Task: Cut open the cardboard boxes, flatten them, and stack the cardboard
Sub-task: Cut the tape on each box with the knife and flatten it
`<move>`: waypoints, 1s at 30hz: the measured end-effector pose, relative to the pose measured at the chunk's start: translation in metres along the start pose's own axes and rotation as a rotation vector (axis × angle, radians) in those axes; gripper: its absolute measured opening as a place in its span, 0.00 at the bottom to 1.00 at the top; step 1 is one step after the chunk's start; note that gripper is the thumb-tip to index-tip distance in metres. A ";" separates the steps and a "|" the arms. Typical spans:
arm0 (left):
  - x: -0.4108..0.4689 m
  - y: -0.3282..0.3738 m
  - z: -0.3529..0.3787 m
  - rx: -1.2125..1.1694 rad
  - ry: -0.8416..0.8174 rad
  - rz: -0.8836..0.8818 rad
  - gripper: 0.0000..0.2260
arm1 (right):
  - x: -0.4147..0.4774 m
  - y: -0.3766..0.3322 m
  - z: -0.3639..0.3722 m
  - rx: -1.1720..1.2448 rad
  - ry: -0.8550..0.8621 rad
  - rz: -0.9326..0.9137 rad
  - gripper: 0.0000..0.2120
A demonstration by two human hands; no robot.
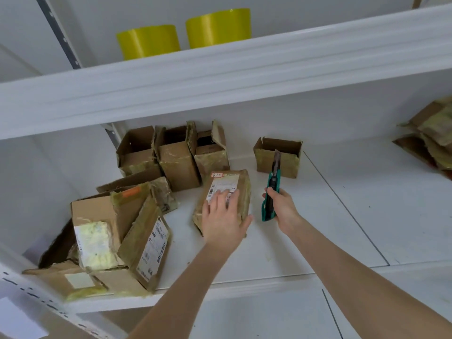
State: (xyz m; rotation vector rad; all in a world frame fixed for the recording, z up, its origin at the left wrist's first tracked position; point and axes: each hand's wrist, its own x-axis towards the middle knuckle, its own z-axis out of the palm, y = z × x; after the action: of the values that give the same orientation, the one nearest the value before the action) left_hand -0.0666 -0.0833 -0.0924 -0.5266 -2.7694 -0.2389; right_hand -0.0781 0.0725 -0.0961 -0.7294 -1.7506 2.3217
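I had both bare arms stretched forward. My left hand [222,217] lay palm down, its fingers [223,195] straight and slightly spread on the box [242,192], thumb out to the right. My right hand [282,205] was curled round the knife [273,179], blade pointing away beyond the fingers.

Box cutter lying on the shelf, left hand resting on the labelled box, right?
No: the right hand grips the box cutter above the shelf, per the head view. The left hand does rest on the labelled box.
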 end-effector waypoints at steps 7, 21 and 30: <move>-0.024 -0.067 0.000 -0.317 0.185 -0.019 0.17 | 0.021 0.001 0.004 0.038 -0.020 -0.022 0.16; -0.019 -0.084 -0.013 -0.788 0.107 -0.481 0.32 | -0.031 -0.013 0.017 0.125 -0.135 -0.088 0.09; -0.002 -0.085 -0.041 -0.050 -0.202 -0.291 0.46 | -0.049 -0.008 0.018 -0.042 -0.046 -0.096 0.13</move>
State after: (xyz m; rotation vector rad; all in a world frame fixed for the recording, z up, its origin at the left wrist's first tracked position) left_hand -0.0866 -0.1713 -0.0634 -0.1633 -3.0396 -0.3370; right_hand -0.0455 0.0400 -0.0708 -0.5890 -1.8166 2.2632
